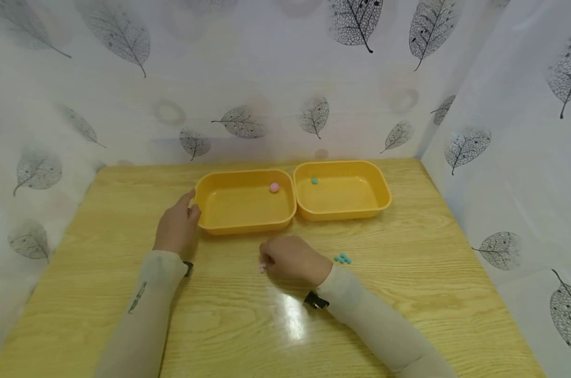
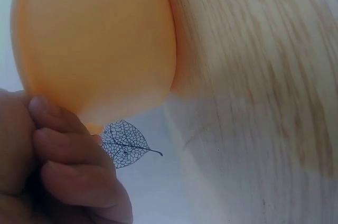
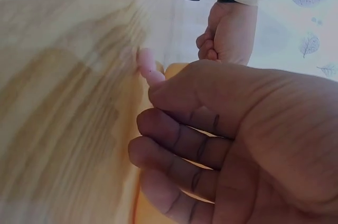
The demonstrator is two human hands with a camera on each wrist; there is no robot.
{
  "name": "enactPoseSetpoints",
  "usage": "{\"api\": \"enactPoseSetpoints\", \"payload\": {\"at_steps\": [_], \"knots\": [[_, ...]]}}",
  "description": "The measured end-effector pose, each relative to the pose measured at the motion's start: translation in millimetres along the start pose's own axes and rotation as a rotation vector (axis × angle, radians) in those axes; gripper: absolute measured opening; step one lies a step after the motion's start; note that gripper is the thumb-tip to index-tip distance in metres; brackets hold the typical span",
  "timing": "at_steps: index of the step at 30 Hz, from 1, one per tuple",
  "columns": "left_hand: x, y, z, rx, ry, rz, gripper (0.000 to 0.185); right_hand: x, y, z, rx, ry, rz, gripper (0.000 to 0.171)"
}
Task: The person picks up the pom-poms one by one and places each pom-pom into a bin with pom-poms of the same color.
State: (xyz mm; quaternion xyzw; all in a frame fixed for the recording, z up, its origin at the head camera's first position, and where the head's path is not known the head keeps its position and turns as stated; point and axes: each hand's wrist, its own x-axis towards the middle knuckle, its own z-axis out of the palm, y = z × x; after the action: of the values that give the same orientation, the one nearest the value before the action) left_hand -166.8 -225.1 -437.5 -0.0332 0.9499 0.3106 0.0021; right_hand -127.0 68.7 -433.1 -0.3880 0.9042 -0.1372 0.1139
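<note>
My left hand (image 1: pixel 177 226) grips the left end of a yellow plastic tray (image 1: pixel 243 229). In the left wrist view its curled fingers (image 2: pixel 79 182) lie at the rim of the tray (image 2: pixel 100 34). A round pink piece (image 1: pixel 274 187) lies inside that tray. In front of the trays, low over the table, my right hand (image 1: pixel 295 260) has its fingers curled and pinches at small pink pieces (image 1: pixel 262 269). The right wrist view has one pink piece (image 3: pixel 156 77) against the thumb tip and another pink piece (image 3: pixel 146 59) just beyond; the index fingertip is hidden.
A second yellow tray (image 1: pixel 342 214) stands against the first one's right end, with a small blue piece (image 1: pixel 314 180) inside. Several blue pieces (image 1: pixel 342 258) lie on the wooden table (image 1: pixel 408 283) right of my right hand. A leaf-patterned curtain (image 1: pixel 266 68) surrounds the table's back and sides.
</note>
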Motion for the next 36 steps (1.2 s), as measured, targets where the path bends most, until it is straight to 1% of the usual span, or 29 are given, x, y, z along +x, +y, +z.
{"api": "enactPoseSetpoints", "payload": {"at_steps": [3, 6, 9, 13, 17, 23, 33, 36], "knots": [[0.2, 0.0, 0.1, -0.005, 0.001, 0.004, 0.056, 0, 3, -2, 0.035, 0.025, 0.012, 0.022], [0.8, -0.5, 0.4, -0.002, -0.006, -0.001, 0.056, -1, 6, -6, 0.065, 0.03, 0.03, 0.025], [1.1, -0.2, 0.8, 0.001, -0.009, -0.008, 0.056, 0, 8, -9, 0.056, 0.027, 0.049, 0.026], [0.2, 0.7, 0.3, -0.008, 0.002, 0.005, 0.055, 1, 10, -13, 0.022, 0.034, 0.049, 0.023], [-1.8, 1.5, -0.9, -0.028, 0.004, 0.028, 0.055, 0, 10, -19, 0.046, 0.057, 0.053, 0.017], [-2.7, 2.3, -2.6, -0.031, -0.017, 0.018, 0.055, -2, 16, -24, 0.014, 0.174, 0.034, 0.006], [0.8, 1.5, -1.9, -0.007, -0.046, 0.0, 0.057, -4, 22, -33, 0.001, 0.344, 0.029, 0.008], [1.0, 1.7, -2.1, 0.009, -0.051, 0.002, 0.057, -5, 23, -34, 0.009, 0.372, 0.034, 0.009]]}}
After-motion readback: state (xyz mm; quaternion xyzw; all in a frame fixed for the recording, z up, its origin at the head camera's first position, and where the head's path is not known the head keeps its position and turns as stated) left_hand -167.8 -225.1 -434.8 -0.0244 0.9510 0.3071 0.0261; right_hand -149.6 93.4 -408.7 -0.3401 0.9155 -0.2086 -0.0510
